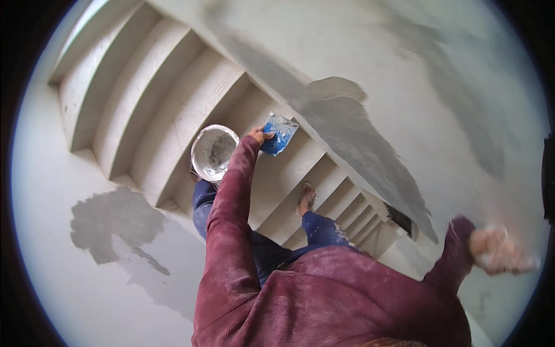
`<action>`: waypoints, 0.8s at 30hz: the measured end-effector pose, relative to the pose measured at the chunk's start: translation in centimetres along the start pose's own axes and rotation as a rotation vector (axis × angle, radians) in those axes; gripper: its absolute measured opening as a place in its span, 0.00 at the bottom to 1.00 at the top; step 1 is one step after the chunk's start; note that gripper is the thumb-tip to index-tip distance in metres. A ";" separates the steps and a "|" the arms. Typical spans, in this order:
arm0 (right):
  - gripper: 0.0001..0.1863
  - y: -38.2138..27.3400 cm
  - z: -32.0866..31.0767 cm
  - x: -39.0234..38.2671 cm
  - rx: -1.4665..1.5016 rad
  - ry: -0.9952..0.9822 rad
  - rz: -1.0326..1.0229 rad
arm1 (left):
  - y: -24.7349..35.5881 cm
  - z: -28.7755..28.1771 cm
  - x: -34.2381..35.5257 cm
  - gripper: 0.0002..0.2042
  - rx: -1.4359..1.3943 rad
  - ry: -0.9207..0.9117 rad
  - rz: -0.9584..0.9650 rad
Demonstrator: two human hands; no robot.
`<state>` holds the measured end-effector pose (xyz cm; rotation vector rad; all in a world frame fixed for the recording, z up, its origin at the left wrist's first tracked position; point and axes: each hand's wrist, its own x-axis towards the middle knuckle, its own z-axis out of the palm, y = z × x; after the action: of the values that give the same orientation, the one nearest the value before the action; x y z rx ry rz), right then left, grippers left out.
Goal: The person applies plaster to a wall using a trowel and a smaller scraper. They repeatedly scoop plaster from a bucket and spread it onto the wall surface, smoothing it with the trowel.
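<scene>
My left hand (pixel 259 134), at the end of a dusty maroon sleeve, is closed on a blue scraper (pixel 280 134) smeared with grey and white material. Just left of it, a plaster-streaked bucket (pixel 196 144) stands low among the steps, by my bent leg. My right hand (pixel 502 253) is out at the right against the pale wall, dusty and smeared by motion; whether it holds anything is unclear. A bare, dusty foot (pixel 306 198) of mine is on a step below the scraper.
Pale stairs (pixel 162 133) climb to the upper left and continue down to a dark opening (pixel 400 220) at lower right. The wall (pixel 439 115) along their upper right bears long damp grey patches. Another grey patch (pixel 115 225) marks the pale surface at left.
</scene>
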<state>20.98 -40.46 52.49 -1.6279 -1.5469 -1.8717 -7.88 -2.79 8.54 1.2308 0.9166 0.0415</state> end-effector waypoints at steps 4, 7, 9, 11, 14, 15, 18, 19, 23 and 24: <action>0.06 2.9 0.7 0.1 0.142 0.219 -0.312 | -3.8 -0.8 6.3 0.16 0.098 0.139 -0.147; 0.05 1.3 0.4 0.2 0.103 0.166 -0.216 | -1.2 0.0 8.4 0.17 0.181 0.132 -0.139; 0.06 0.3 1.5 0.2 0.105 0.130 -0.153 | 0.5 -0.2 9.6 0.21 0.304 0.168 -0.197; 0.06 -0.4 2.4 0.2 0.115 0.106 -0.115 | 1.1 -0.8 11.0 0.23 0.389 0.192 -0.239; 0.07 -1.1 3.0 0.3 0.120 0.087 -0.073 | 2.1 -1.1 12.2 0.20 0.399 0.191 -0.217; 0.07 -1.3 3.0 0.3 0.118 0.084 -0.061 | 2.9 -0.9 12.5 0.20 0.399 0.187 -0.192; 0.08 -1.6 2.9 0.5 0.114 0.083 -0.044 | 5.3 -0.2 13.1 0.19 0.455 0.176 -0.127; 0.08 -1.7 3.0 0.6 0.115 0.083 -0.038 | 6.7 0.0 13.4 0.19 0.485 0.171 -0.099; 0.10 -2.4 3.4 1.0 0.131 0.067 -0.014 | 8.9 -0.2 11.8 0.17 0.835 0.129 0.032; 0.10 -2.4 3.3 0.9 0.125 0.064 -0.005 | 9.1 -0.2 10.7 0.17 0.869 0.095 0.081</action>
<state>20.84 -36.46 51.41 -1.4975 -1.6082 -1.7723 2.97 6.01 9.76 2.0826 0.9991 -0.2622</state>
